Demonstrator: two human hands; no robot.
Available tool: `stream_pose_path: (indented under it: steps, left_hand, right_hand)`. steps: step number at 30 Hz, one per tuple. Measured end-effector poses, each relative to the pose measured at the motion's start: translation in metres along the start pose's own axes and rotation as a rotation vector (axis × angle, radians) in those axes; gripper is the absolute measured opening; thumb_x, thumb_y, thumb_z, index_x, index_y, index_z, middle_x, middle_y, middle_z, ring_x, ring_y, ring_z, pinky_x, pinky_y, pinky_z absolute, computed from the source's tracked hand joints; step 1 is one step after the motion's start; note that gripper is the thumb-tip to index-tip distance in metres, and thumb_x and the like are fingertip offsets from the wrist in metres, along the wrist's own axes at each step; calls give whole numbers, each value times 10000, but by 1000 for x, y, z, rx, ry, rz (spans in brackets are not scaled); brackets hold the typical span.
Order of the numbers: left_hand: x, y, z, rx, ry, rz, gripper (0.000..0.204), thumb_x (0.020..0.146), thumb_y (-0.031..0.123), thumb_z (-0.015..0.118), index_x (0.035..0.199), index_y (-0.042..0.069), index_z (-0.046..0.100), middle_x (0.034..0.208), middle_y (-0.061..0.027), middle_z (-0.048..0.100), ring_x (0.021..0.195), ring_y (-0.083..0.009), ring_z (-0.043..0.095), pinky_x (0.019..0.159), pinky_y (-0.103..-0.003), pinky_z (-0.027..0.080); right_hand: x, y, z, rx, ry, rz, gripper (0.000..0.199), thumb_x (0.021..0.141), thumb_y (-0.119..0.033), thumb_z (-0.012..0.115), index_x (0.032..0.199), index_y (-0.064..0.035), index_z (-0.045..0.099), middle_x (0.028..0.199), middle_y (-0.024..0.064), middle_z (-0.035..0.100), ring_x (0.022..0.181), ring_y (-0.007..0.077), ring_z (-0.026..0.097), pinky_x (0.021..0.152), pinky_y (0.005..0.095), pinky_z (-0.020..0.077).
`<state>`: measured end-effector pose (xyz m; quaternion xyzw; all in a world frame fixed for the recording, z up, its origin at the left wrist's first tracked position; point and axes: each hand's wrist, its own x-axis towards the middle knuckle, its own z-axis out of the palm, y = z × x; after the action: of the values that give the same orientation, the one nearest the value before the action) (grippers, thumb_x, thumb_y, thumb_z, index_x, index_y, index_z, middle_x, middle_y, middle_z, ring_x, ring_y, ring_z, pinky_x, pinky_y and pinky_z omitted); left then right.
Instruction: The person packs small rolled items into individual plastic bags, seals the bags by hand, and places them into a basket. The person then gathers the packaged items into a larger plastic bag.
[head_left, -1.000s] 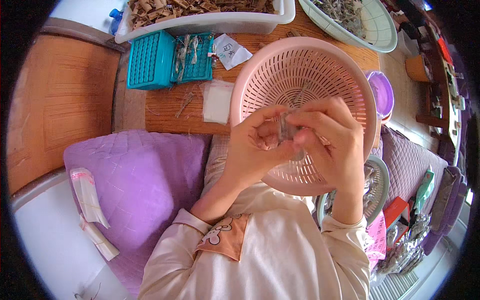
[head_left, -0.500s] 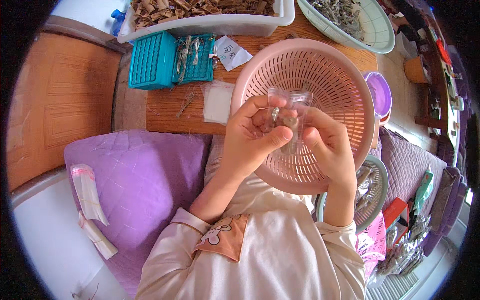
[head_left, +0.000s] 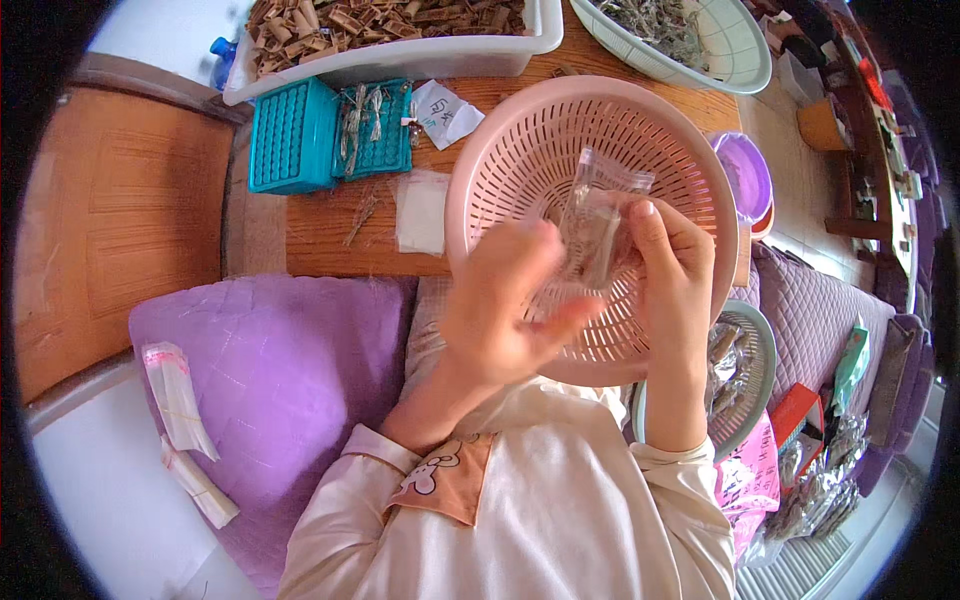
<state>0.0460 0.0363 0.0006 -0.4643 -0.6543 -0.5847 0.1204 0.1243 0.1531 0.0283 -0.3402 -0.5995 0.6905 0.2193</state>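
A small clear zip bag (head_left: 590,225) with something slim and brownish inside hangs over the pink slotted basket (head_left: 487,140). Pinched at the bag's right side are the fingers and thumb of my right hand (head_left: 672,265). Beside the bag on the left, my left hand (head_left: 505,310) is blurred, its thumb and fingers apart and holding nothing that I can see. The basket sits at the table's near edge, partly hidden behind both hands.
Behind are a white tub (head_left: 400,55) of brown pieces, a pale green basket (head_left: 745,60), teal racks (head_left: 292,135) and flat clear bags (head_left: 422,212). A purple cushion (head_left: 290,370) lies left. At right stand a purple bucket (head_left: 745,175) and a grey-green basket (head_left: 760,350) of filled bags.
My left hand has let go of the bag and drawn down and left, its fingers spreading. My right hand keeps the bag, which now shows more fully. The view has shifted slightly.
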Motion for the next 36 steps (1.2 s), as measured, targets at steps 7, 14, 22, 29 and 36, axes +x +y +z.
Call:
stream_pose_path:
  steps: [7, 14, 22, 29, 36]
  left_hand:
    - [15, 9, 3, 177, -216, 17, 314, 604, 88, 727, 890, 64, 601, 812, -60, 553, 662, -224, 547, 585, -304, 455]
    - [20, -2, 0, -173, -183, -347, 49, 815, 31, 505, 864, 32, 511, 785, -76, 558, 640, -127, 505, 594, -240, 418]
    - [26, 1, -8, -141, -181, -235, 62, 805, 36, 453, 823, 17, 509, 731, -80, 541, 580, -165, 472, 553, -274, 385]
    - [28, 5, -8, 79, -224, 105, 109, 650, 98, 629, 734, 87, 559, 559, -6, 427, 472, -169, 420, 454, -297, 353]
    - [27, -6, -9, 141, -361, 166, 148, 670, 116, 629, 813, 82, 607, 551, -5, 451, 472, -141, 447, 447, -264, 370]
  right_hand:
    - [-8, -9, 9, -69, 54, -101, 211, 869, -125, 480, 937, 26, 611, 680, -18, 556, 588, 16, 434, 513, 160, 366]
    - [-8, 2, -3, -184, 142, -188, 193, 868, -100, 478, 926, 38, 600, 697, -3, 564, 627, 35, 467, 549, 169, 389]
    - [-20, 6, 0, -351, 20, -295, 160, 785, 3, 504, 913, -6, 601, 713, 127, 612, 621, 155, 601, 578, 237, 450]
    - [-34, -7, -2, -554, -96, -361, 155, 752, -4, 543, 900, -2, 590, 676, 131, 577, 581, 256, 571, 537, 304, 444]
    - [-39, -10, -1, -883, -88, -618, 181, 662, 53, 549, 839, 18, 568, 596, 94, 518, 530, 248, 510, 503, 320, 407]
